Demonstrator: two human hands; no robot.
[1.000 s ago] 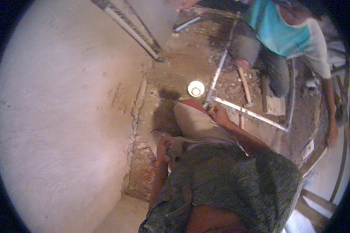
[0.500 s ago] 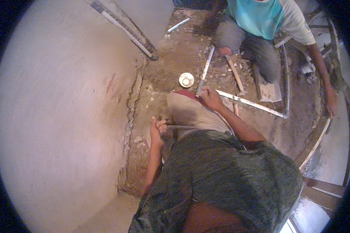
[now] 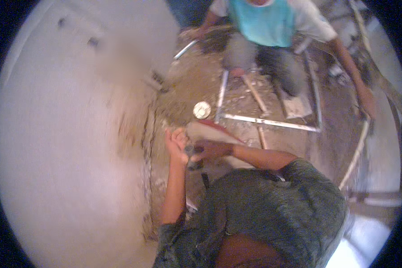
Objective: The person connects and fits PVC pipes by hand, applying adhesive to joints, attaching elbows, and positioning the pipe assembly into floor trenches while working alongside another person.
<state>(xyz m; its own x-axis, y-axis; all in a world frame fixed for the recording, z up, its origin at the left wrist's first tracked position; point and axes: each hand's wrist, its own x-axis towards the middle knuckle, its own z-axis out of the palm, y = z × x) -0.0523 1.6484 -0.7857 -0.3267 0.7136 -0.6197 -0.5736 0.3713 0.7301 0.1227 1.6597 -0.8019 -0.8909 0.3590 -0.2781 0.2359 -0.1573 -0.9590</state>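
Dark-grey piece [image 3: 189, 151] touched by partly closed right hand [image 3: 211, 150]; left hand [image 3: 177, 143] just beside it, half-curled; cannot tell which grips.

A pale wall [image 3: 76, 147] stands left of the left hand [image 3: 177, 142], and rough brown floor [image 3: 178, 94] lies beyond that hand.

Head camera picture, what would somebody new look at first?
Probably the bright turquoise shirt at the top. Next, maybe, the pale round thing on the brown ground near the middle. Below it, the wearer's left hand and right hand are close together by a small, blurred dark piece.
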